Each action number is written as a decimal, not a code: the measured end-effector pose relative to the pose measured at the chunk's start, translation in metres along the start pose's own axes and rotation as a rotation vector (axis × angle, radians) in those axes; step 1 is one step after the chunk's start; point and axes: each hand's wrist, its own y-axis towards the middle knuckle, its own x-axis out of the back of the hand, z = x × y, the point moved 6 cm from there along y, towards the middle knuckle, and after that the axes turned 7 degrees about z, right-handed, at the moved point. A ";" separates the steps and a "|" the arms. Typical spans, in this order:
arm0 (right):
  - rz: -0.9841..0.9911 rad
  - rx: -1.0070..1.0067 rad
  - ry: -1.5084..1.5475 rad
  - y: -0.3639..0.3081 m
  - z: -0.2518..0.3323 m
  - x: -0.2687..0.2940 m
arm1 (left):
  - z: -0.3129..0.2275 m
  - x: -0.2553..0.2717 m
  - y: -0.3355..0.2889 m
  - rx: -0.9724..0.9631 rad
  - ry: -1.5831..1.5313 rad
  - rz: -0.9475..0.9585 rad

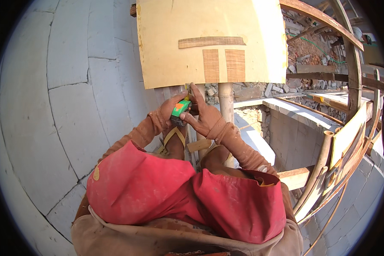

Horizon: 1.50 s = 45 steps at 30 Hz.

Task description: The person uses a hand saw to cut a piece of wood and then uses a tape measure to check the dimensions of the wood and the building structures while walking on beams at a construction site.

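A green and orange tape measure [180, 109] is held in front of my knees, just off the near edge of a pale plywood sheet [162, 51]. My left hand [170, 107] grips its case from the left side. My right hand [206, 116] closes on it from the right, its thumb against the case and its index finger pointing up to the sheet's edge. A short bit of yellow blade shows between the fingers. On the sheet lie one long brown wood strip [211, 41] and two rectangular brown pieces, a left one [211, 66] and a right one [235, 65].
Bamboo poles [226, 102] run under the sheet by my sandalled feet. A small wood block [199, 145] lies between them. To the left rises a grey block wall [68, 119]. Rubble [309, 47], timber posts [350, 72] and leaning boards [350, 138] are on the right, above a drop.
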 end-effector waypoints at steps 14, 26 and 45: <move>-0.015 -0.233 0.760 0.001 -0.092 0.024 | -0.023 0.007 -0.010 0.287 1.151 0.132; -0.785 -0.298 0.772 -0.054 -0.227 0.190 | -0.128 0.152 -0.077 0.498 1.469 -0.456; -0.916 -0.234 0.958 -0.063 -0.249 0.184 | -0.130 0.124 -0.069 0.647 1.517 -0.473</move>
